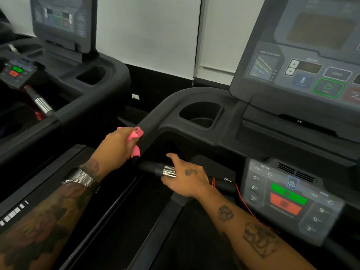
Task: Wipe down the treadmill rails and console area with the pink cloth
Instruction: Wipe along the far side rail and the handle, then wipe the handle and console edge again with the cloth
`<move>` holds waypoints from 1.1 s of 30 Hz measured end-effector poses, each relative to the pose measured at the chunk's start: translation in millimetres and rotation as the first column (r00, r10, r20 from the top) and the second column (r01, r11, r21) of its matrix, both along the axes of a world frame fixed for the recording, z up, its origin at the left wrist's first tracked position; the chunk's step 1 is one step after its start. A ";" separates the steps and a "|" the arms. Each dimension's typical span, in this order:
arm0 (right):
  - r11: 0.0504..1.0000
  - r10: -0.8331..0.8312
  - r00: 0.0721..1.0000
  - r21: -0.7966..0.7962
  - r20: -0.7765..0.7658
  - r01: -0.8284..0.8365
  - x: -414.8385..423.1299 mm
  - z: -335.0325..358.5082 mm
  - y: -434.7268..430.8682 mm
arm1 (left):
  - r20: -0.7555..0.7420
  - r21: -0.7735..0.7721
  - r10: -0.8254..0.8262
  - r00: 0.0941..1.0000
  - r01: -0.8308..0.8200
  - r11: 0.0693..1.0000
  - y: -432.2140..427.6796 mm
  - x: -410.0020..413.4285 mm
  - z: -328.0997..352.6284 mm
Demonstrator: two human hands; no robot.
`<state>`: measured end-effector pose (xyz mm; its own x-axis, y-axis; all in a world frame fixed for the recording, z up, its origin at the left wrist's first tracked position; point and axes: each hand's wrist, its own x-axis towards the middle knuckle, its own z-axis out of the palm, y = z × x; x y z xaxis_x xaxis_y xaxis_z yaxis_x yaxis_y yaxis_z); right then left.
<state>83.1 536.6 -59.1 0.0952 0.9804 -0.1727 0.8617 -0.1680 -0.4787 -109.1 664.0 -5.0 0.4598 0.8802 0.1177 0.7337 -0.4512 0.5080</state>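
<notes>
- Pink cloth: bunched into a wad in the left hand, with the fingers clenched around it. It is pressed against the inner face of the left side rail, just below where the rail curves up toward the console.
- Likely reason for bunching: a wad gives a firm pad that can follow the rail's rounded edge. Loose ends stick out above and below the fist.
- Right hand: lies over the front handlebar at its chrome sensor band. The fingers are spread and relaxed and grasp nothing. Judged to be a brace for the body while the other arm reaches across.
- Metal watch on the left wrist, well apart from the rail.
- Not being touched by the cloth now: upper console screen, lower button panel, cup holder.
- Judgement: the step in hand is the left rail, and the console area is not yet done.
- Risk: a red safety cord runs beside the right forearm and could snag. The panel buttons could be pressed while wiping.
- A second treadmill stands to the left, apart.
</notes>
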 end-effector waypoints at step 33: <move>0.998 0.005 0.867 0.050 0.498 -0.034 -64.4 -18.2 40.7 | -0.246 -0.044 -0.204 0.948 0.199 0.979 28.1 -7.3 -26.0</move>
